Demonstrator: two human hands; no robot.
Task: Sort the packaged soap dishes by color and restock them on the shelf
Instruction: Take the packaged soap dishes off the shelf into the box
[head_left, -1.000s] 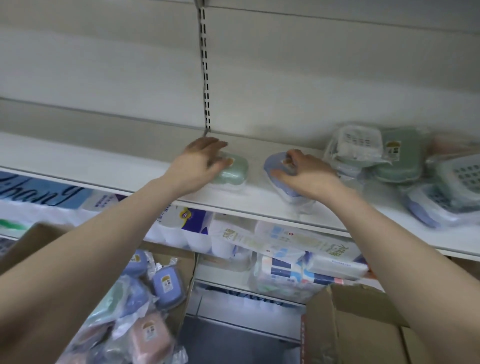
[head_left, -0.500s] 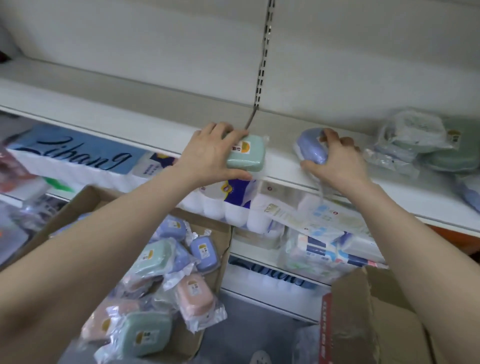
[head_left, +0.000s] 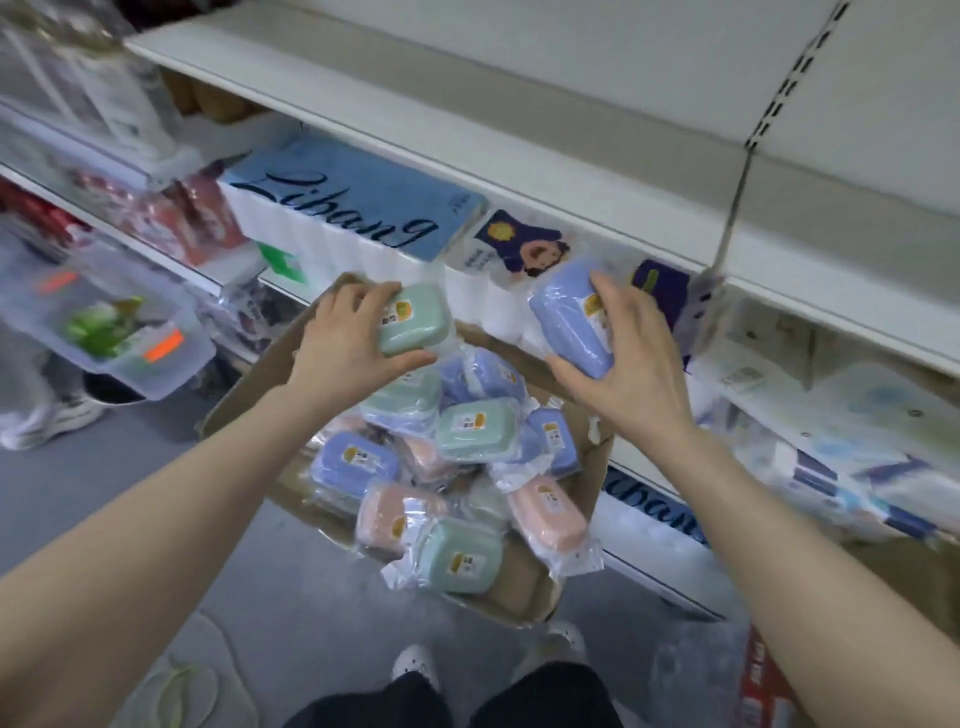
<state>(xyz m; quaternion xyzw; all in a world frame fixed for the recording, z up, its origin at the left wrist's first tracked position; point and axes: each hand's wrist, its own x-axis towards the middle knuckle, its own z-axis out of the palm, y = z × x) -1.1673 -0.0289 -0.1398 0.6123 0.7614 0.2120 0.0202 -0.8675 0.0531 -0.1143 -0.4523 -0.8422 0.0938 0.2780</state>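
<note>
Spanning the top, white shelf (head_left: 519, 171) runs blurred, right end cut off. Below, cardboard box (head_left: 249, 384) holds heaped wrapped soap dishes, labels unreadable. Above it, left hand (head_left: 345, 345) grips green soap dish (head_left: 415, 325); right hand (head_left: 631, 364) grips blue soap dish (head_left: 569, 317), partly covered by fingers.

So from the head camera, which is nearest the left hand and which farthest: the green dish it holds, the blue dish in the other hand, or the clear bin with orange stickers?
1. Green soap dish, gripped in the left hand itself.
2. Blue soap dish, off to its right, held by the right hand.
3. Clear plastic bin, far out on the left.
</note>
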